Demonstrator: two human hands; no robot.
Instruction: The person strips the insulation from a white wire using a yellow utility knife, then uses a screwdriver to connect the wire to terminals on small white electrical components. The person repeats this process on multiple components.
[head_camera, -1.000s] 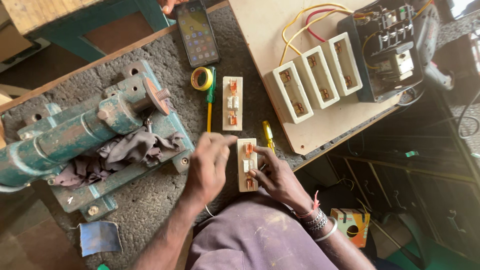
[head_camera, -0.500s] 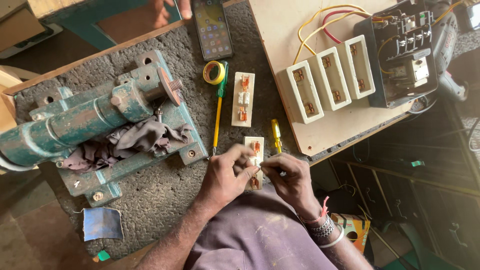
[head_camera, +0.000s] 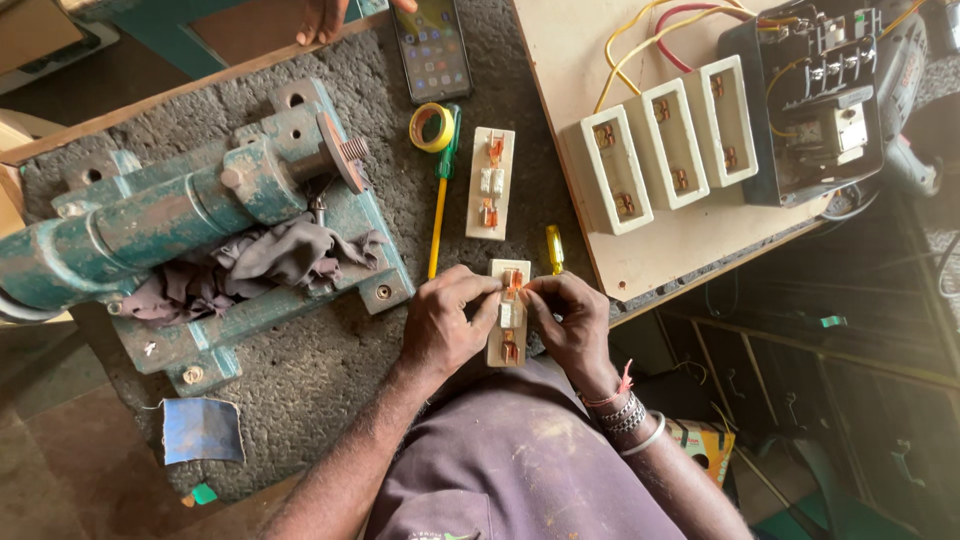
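A cream switch block (head_camera: 509, 318) with copper contacts lies at the near edge of the tabletop (head_camera: 300, 370), its long axis running away from the person, pinched from both sides at its far end. The left hand (head_camera: 447, 322) has its fingers closed narrow on the block's left edge, and the right hand (head_camera: 572, 322) meets it from the right, fingertips on the orange terminal; both sit equally close. Just beyond lie a yellow-handled screwdriver (head_camera: 553, 248), a second block (head_camera: 490, 182) and a green-handled screwdriver (head_camera: 440, 195).

Purple shirt (head_camera: 520, 470), silver wrist bangles (head_camera: 632, 420)
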